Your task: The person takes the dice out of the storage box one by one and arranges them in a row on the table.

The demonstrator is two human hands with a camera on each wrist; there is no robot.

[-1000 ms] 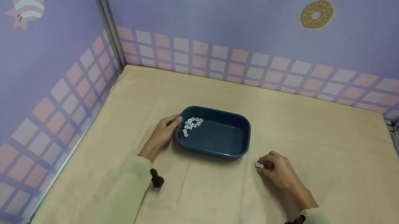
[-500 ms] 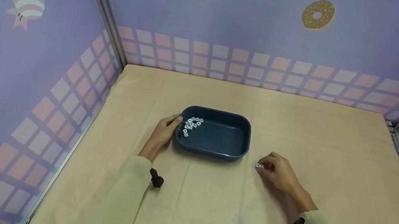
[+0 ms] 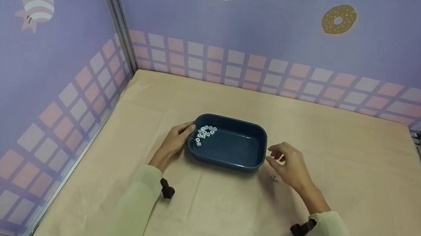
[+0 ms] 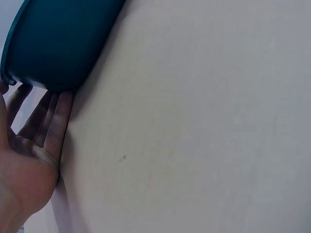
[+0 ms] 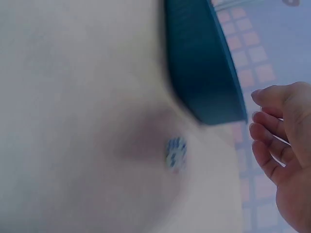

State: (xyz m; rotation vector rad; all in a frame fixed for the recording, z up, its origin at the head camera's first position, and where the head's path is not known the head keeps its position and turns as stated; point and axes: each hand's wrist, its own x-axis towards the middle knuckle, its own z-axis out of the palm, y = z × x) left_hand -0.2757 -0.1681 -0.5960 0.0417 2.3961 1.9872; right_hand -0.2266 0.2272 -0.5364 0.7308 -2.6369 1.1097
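Note:
A dark blue rectangular tray (image 3: pixel 228 164) stands mid-table, with several white dice (image 3: pixel 204 133) gathered at its left end. My left hand (image 3: pixel 174 142) grips that end, thumb on the rim; the left wrist view has the hand's fingers (image 4: pixel 59 114) against the tray's outer wall. Beside the right wall, my right hand (image 3: pixel 291 164) is raised with loosely bent fingers and nothing between them. Below it, a small group of dice (image 3: pixel 275 178) lies on the cloth, blurred in the right wrist view, so how many cannot be told.
A beige cloth (image 3: pixel 221 212) covers the table. Purple patterned panels (image 3: pixel 271 30) enclose the back and both sides, joined by metal corner posts (image 3: pixel 115 10). Each wrist carries a small black camera mount.
My right hand has let go of the dice on the cloth and risen forward toward the tray's right rim. The left hand keeps its grip; the head view has shifted slightly.

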